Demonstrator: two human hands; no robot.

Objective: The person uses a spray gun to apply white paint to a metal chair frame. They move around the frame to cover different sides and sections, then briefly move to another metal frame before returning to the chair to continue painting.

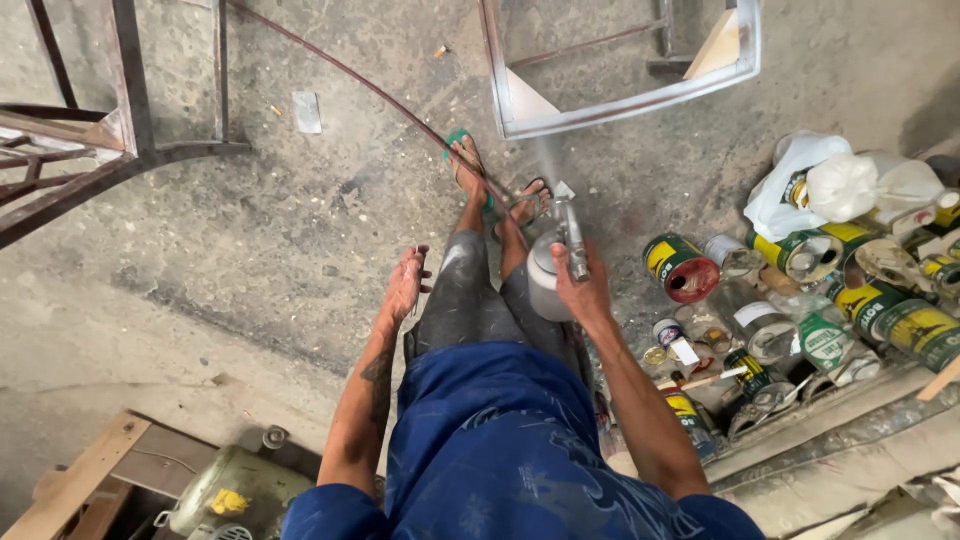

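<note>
Your blue shirt (pixel 500 450) fills the bottom of the view. Your right hand (pixel 583 290) is clamped on a spray gun (pixel 560 255) with its metal cup, just past centre toward 1 o'clock, misting toward the metal frame (pixel 620 105) at 12. Your left hand (pixel 405 285) hangs free at 10 o'clock, fingers loosely apart, holding nothing. Paint cans (pixel 820 290) crowd the floor (pixel 250 230) at 3.

Blue shirt (pixel 500 450) with a faint pale print, short sleeves ending above the elbows. Dark grey trousers (pixel 470 300), pretty dusty and paint-smudged around the knees. Green flip-flops (pixel 462 140) on otherwise bare feet. There's a dark tattoo (pixel 378 378) down the left forearm, and both hands look flecked with paint.
</note>
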